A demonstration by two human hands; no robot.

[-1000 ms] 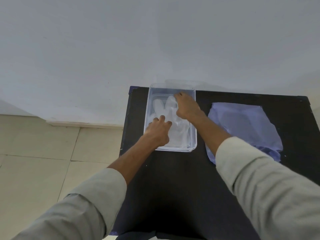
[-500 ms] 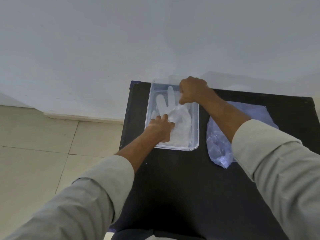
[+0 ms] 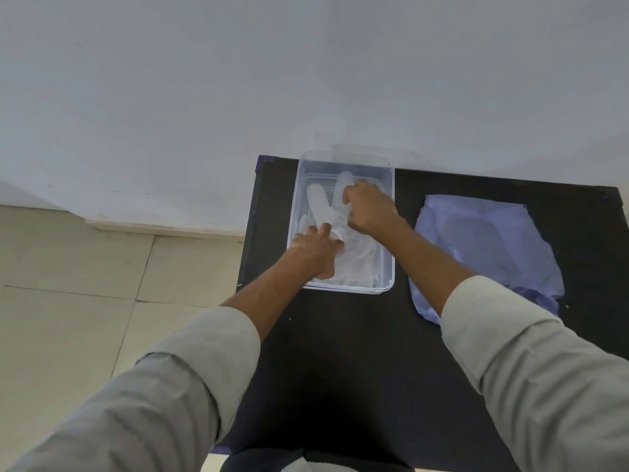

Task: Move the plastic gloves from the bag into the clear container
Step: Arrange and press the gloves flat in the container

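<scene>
Translucent plastic lies under both our hands: the left hand (image 3: 316, 250) presses flat, palm down and fingers spread, on the wrist part of the plastic gloves (image 3: 343, 229), gripping nothing. Our right hand (image 3: 369, 207) is curled over the finger part of the gloves; it seems to pinch the thin film, but we cannot tell this for sure because the knuckles hide the fingertips. The gloves lie inside the clear container (image 3: 296, 206); their long axis runs along the long side of the container, with the glove fingers pointing away from us toward the wall (image 3: 306, 80) and the cuff near us. The container stands at the far left corner of the black table (image 3: 340, 352). Just beside it, on the right, the bluish bag (image 3: 486, 247) lies flat on the table, apart from both hands.
</scene>
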